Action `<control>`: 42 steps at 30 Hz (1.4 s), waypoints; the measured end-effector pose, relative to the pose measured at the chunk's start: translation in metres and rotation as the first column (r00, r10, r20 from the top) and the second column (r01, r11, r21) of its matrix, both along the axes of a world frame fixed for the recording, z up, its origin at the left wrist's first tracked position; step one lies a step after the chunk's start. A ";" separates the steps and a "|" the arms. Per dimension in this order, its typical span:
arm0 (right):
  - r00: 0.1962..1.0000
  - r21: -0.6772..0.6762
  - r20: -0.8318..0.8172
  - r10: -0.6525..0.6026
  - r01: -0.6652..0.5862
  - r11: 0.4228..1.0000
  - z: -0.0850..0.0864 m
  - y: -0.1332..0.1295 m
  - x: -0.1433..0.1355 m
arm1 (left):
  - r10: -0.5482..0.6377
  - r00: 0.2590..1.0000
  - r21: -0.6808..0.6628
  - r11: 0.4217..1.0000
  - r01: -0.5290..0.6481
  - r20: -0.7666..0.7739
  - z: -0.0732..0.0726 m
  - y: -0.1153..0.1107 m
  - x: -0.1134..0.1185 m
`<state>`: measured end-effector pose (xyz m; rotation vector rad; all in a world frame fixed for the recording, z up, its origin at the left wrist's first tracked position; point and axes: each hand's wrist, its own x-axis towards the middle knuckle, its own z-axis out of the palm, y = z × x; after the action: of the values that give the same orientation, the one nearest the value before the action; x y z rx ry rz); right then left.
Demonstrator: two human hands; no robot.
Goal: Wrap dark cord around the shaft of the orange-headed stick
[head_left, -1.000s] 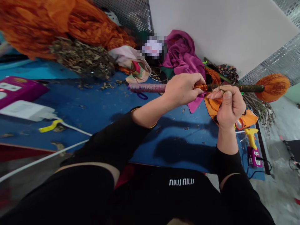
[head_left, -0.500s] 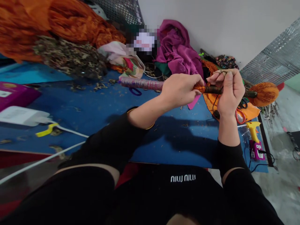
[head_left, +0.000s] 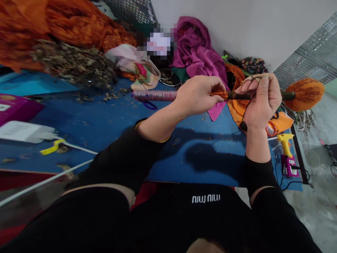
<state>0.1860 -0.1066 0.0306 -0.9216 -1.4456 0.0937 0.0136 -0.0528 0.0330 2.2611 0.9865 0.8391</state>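
Observation:
A long stick (head_left: 155, 95) lies level across both hands above the table. Its left part is wrapped in pinkish-purple material, and a rounded orange cloth bundle (head_left: 305, 94) forms its right end. My left hand (head_left: 197, 93) is closed around the stick near the middle, beside a short orange-wrapped stretch. Farther right, my right hand (head_left: 263, 100) is closed at the dark bare part of the stick, its thumb pressed against the curled fingers, with a thin dried strip (head_left: 256, 79) along the fingertips. A dark cord hangs below that hand.
The blue table (head_left: 168, 165) holds dried plant scraps (head_left: 76, 65), orange cloth (head_left: 86, 24), purple cloth (head_left: 197, 49) and a patterned cloth (head_left: 146, 73) at the back. A yellow glue gun (head_left: 285, 143) and a purple power strip (head_left: 291, 167) are at the right edge. White cable (head_left: 47, 182) crosses front left.
My right hand has shifted slightly right and away from my left hand. The orange bundle end of the stick has risen and moved right. My left hand keeps its grip.

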 end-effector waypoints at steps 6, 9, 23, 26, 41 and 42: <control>0.999 -0.083 0.024 -0.045 0.047 0.995 -0.009 0.013 0.008 | 0.021 0.994 0.039 0.999 -0.017 -0.109 0.004 -0.008 0.000; 0.996 -0.149 0.066 -0.057 0.066 0.987 -0.012 0.016 0.012 | 0.041 0.987 0.079 0.996 -0.029 -0.153 0.004 -0.011 0.001; 0.990 -0.270 0.137 0.032 0.006 0.963 -0.010 0.015 0.018 | 0.096 0.912 0.303 0.952 0.032 -0.399 0.010 -0.021 0.005; 0.990 -0.291 0.137 0.028 0.013 0.957 -0.011 0.016 0.018 | 0.085 0.908 0.306 0.951 0.049 -0.409 0.010 -0.021 0.004; 0.980 -0.467 -0.051 0.191 -0.193 0.863 0.020 0.001 0.100 | 0.113 0.960 0.215 0.975 -0.058 -0.257 0.013 0.002 -0.015; 0.976 -0.480 -0.055 0.210 -0.210 0.852 0.025 -0.005 0.113 | 0.135 0.963 0.205 0.975 -0.087 -0.234 0.015 0.004 -0.018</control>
<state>0.2989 -0.1113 0.0554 -1.1593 -1.5495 0.6468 -0.0045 -0.0487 0.0478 2.5425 1.2000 0.7391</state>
